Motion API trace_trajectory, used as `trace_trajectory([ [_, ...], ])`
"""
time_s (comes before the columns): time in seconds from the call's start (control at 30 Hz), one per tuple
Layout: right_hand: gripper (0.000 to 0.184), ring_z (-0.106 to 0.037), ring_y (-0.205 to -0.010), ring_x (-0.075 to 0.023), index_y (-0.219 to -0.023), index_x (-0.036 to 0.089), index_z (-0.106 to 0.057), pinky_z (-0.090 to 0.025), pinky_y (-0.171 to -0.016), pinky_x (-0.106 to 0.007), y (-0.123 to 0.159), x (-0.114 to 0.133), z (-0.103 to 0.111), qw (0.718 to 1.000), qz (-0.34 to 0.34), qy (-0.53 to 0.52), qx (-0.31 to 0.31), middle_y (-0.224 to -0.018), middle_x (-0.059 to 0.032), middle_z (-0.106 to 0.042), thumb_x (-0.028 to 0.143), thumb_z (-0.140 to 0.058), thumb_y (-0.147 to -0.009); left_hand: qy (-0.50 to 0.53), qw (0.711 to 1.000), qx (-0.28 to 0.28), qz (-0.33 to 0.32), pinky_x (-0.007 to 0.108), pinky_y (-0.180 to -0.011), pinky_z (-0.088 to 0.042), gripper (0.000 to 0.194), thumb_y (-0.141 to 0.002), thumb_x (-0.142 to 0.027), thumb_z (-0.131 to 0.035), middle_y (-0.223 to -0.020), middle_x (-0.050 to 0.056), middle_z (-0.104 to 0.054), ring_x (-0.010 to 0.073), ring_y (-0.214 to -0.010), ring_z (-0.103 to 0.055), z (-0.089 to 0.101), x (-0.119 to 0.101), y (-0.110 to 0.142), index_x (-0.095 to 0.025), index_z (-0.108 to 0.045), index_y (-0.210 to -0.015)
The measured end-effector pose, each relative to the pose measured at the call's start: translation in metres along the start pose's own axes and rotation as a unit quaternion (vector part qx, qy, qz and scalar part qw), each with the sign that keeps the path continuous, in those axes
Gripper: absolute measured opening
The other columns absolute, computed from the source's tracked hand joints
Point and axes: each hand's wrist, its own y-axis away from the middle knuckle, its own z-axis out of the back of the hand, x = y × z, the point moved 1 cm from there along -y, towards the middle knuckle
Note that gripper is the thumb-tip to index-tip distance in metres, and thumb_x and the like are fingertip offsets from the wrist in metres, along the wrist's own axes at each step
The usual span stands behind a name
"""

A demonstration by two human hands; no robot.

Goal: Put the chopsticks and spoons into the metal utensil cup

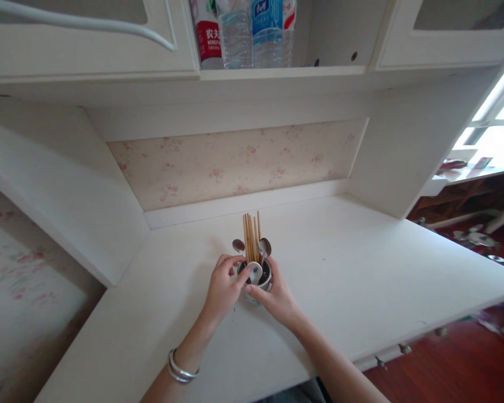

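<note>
A patterned utensil cup (254,300) stands on the white counter, dark inside. Upright in it is a bunch of wooden chopsticks (250,238). One metal spoon (238,245) leans out at the left and another metal spoon (265,246) at the right. A white ceramic spoon (255,273) with a small blue mark sits at the front of the cup. My left hand (227,282) is closed on the cup's left rim, its thumb near the ceramic spoon. Round the right side curls my right hand (277,294), thumb across the front. Some fingertips are hidden behind the cup.
The white counter (344,268) runs beneath a cabinet shelf holding several plastic bottles (235,39). A white cable (88,22) hangs across the upper left. White panels (63,179) flank the counter on both sides. Drawer knobs (404,349) stick out below the front edge.
</note>
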Motion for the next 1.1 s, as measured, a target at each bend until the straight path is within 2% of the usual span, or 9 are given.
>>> trace_trajectory([
  [0.2,0.083,-0.059,-0.105,-0.0270,-0.132,0.026,-0.042,-0.046,-0.095,-0.048,-0.001,-0.003,-0.006,1.000,-0.012,0.004,-0.018,-0.119,-0.0075,-0.061,0.031,-0.082,-0.060,0.102,0.990,-0.006,0.096,0.026,-0.071,-0.044,0.037,-0.082,-0.047,-0.057,-0.086,0.003,-0.061,0.0147,-0.076,-0.056,0.009,0.022,0.004,-0.017,-0.061,-0.103],
  [0.33,0.079,-0.062,-0.100,-0.0245,-0.130,0.024,-0.041,-0.050,-0.089,-0.043,-0.012,-0.010,0.001,0.998,-0.045,-0.037,-0.026,-0.118,-0.0076,-0.062,0.032,-0.080,-0.062,0.112,0.980,0.008,0.164,0.026,-0.066,-0.042,0.043,-0.081,-0.051,-0.054,-0.088,0.005,-0.063,0.0141,-0.070,-0.055,0.015,0.040,0.006,-0.015,-0.062,-0.103],
  [0.43,0.082,-0.064,-0.096,-0.0241,-0.129,0.023,-0.040,-0.052,-0.086,-0.042,-0.034,-0.016,0.028,0.996,-0.052,-0.027,-0.071,-0.116,-0.0081,-0.062,0.035,-0.081,-0.059,0.117,0.973,0.038,0.196,0.025,-0.061,-0.039,0.042,-0.079,-0.050,-0.055,-0.090,0.005,-0.064,0.0132,-0.066,-0.053,0.012,0.050,0.009,-0.015,-0.063,-0.102],
  [0.53,0.084,-0.064,-0.095,-0.0241,-0.128,0.021,-0.041,-0.052,-0.085,-0.041,-0.063,-0.022,0.069,0.993,-0.047,0.023,-0.110,-0.110,-0.0077,-0.064,0.037,-0.082,-0.056,0.126,0.968,0.066,0.206,0.024,-0.061,-0.038,0.039,-0.077,-0.046,-0.056,-0.091,0.005,-0.065,0.0125,-0.066,-0.053,0.006,0.055,0.010,-0.016,-0.064,-0.101],
  [0.67,0.082,-0.063,-0.092,-0.0225,-0.125,0.021,-0.043,-0.051,-0.083,-0.038,-0.097,-0.032,0.127,0.974,-0.062,0.098,-0.193,-0.107,-0.0065,-0.063,0.038,-0.081,-0.054,0.142,0.964,0.101,0.201,0.024,-0.062,-0.038,0.037,-0.077,-0.045,-0.055,-0.085,0.004,-0.065,0.0133,-0.068,-0.053,-0.002,0.059,0.009,-0.015,-0.065,-0.097],
  [0.8,0.081,-0.063,-0.089,-0.0212,-0.123,0.019,-0.044,-0.050,-0.082,-0.036,-0.115,-0.045,0.169,0.962,-0.082,0.118,-0.231,-0.103,-0.0067,-0.064,0.036,-0.082,-0.053,0.143,0.964,0.125,0.185,0.025,-0.066,-0.040,0.032,-0.078,-0.041,-0.054,-0.082,0.003,-0.064,0.0137,-0.071,-0.054,-0.003,0.061,0.008,-0.015,-0.066,-0.092],
  [0.93,0.074,-0.063,-0.084,-0.0207,-0.116,0.017,-0.048,-0.049,-0.080,-0.037,-0.122,-0.057,0.190,0.956,-0.085,0.124,-0.252,-0.097,-0.0059,-0.064,0.035,-0.082,-0.052,0.132,0.964,0.135,0.186,0.026,-0.069,-0.041,0.031,-0.079,-0.041,-0.054,-0.085,0.004,-0.066,0.0152,-0.076,-0.056,-0.004,0.061,0.009,-0.016,-0.066,-0.092],
  [1.1,0.073,-0.062,-0.085,-0.0213,-0.114,0.018,-0.050,-0.050,-0.079,-0.037,-0.121,-0.068,0.196,0.957,-0.084,0.117,-0.252,-0.100,-0.0079,-0.064,0.037,-0.083,-0.051,0.114,0.966,0.141,0.182,0.026,-0.070,-0.042,0.030,-0.079,-0.039,-0.053,-0.091,0.006,-0.067,0.0167,-0.081,-0.058,-0.005,0.061,0.009,-0.016,-0.065,-0.094],
])
